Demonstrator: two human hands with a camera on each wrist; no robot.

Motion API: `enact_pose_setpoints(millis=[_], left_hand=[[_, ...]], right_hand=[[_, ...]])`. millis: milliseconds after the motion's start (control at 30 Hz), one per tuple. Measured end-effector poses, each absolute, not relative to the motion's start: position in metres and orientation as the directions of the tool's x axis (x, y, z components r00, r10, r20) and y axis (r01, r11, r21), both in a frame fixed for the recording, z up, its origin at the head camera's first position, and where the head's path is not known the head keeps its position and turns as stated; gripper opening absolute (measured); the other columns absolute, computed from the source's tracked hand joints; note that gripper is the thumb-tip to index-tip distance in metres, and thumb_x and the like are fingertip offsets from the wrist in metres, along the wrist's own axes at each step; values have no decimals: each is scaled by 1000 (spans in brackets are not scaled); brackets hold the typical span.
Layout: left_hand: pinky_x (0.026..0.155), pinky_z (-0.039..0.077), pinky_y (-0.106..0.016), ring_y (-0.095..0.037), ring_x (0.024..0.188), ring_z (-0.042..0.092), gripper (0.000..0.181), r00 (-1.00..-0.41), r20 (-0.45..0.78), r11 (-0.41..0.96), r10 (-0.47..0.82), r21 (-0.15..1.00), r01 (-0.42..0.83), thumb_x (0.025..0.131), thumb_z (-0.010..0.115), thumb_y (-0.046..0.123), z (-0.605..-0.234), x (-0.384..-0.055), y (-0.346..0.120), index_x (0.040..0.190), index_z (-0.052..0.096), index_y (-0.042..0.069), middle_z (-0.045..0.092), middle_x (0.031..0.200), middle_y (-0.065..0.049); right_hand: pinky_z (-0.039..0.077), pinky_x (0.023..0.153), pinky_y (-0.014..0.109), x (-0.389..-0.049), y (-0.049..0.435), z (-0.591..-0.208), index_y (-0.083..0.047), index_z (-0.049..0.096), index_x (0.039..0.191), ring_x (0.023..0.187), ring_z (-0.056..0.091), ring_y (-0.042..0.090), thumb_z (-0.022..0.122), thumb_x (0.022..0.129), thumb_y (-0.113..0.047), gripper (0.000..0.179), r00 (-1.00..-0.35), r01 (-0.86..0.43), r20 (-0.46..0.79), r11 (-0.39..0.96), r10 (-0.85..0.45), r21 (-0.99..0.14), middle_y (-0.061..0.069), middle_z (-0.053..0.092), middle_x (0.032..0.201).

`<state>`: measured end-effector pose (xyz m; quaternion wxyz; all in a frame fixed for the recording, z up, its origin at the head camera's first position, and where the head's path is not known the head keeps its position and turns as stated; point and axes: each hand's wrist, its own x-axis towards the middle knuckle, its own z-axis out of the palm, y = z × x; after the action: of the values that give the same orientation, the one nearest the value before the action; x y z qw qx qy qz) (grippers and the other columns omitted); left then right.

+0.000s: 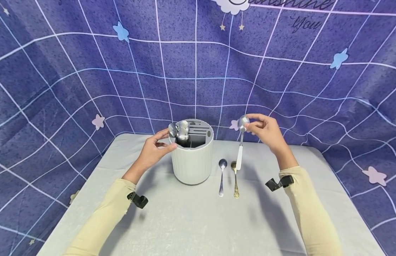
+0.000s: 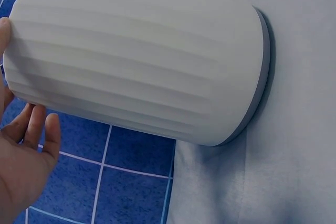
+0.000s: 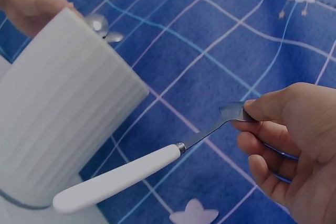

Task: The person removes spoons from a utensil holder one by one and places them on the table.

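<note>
Two spoons lie nearest on the surface (image 1: 185,220): a silver spoon (image 1: 222,163) and a gold-toned spoon (image 1: 236,186). Beyond, the left hand (image 1: 154,148) is spread against the rim of the white utensil holder (image 1: 191,167), which carries three spoons (image 1: 183,134). Well to its right, the right hand (image 1: 265,132) pinches a white-handled spoon (image 1: 239,156) by the bowl, handle slanting steeply down, left hand nearer the holder.

Long, close-fitting, pale-yellow fabric sleeves (image 1: 309,209) each carry a small, angular, matte black wrist mount (image 1: 138,200).
</note>
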<state>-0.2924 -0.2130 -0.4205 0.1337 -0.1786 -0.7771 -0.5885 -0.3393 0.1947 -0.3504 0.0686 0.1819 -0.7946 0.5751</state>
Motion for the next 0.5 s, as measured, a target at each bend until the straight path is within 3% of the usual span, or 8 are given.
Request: enact_pose_setpoints(millis=[233, 500], left_hand=[[87, 53, -22, -22, 125, 56, 62, -901, 416, 243, 121, 868, 433, 89, 76, 2, -420, -292, -212, 146, 54, 1, 57, 146, -16], [86, 54, -22, -21, 125, 56, 61, -900, 420, 243, 120, 866, 437, 88, 78, 3, -421, -294, -213, 145, 56, 3, 57, 146, -14]], right_hand=[[56, 70, 21, -342, 205, -372, 5, 61, 134, 78, 70, 7, 70, 96, -10, 41, -952, -277, 223, 282, -209, -919, -10, 77, 85], [56, 76, 23, -339, 217, -398, 4, 59, 138, 83, 71, 7, 69, 96, -9, 45, -966, -212, 150, 311, -211, -926, -5, 78, 90]])
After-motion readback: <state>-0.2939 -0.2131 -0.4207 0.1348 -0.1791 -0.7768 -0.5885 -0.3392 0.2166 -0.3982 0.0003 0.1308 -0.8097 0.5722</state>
